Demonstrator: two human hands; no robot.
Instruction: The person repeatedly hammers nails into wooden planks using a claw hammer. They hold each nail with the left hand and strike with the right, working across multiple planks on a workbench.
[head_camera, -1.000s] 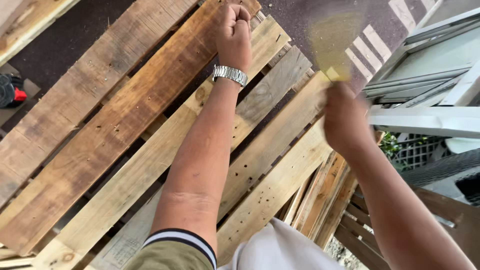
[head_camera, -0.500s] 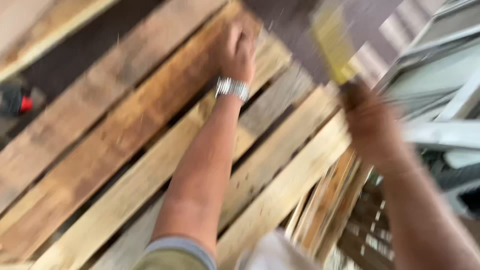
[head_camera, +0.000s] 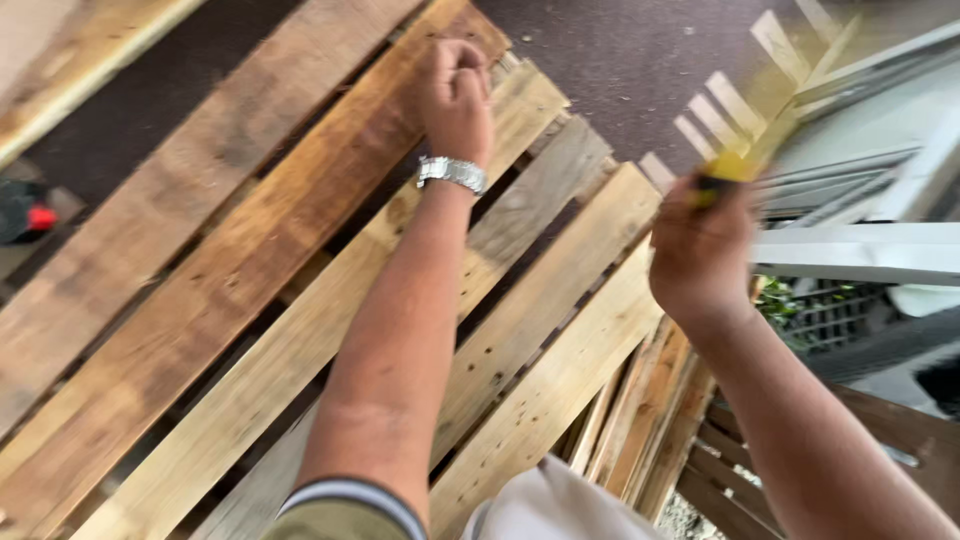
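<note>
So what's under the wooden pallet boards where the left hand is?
Through the gaps between the weathered wooden pallet boards, only dark shadow and a crosspiece show. The left hand, fingers curled, rests on the boards' far end, covering whatever it pinches there.

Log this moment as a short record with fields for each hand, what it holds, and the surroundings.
left hand: closed in a fist, pressed on a pallet board, wristwatch on the wrist
right hand: raised, gripping a yellow-handled tool, blurred, kind unclear
surface: wooden pallet of slatted boards with gaps between them
left edge: red and black object
right: white frame
</note>
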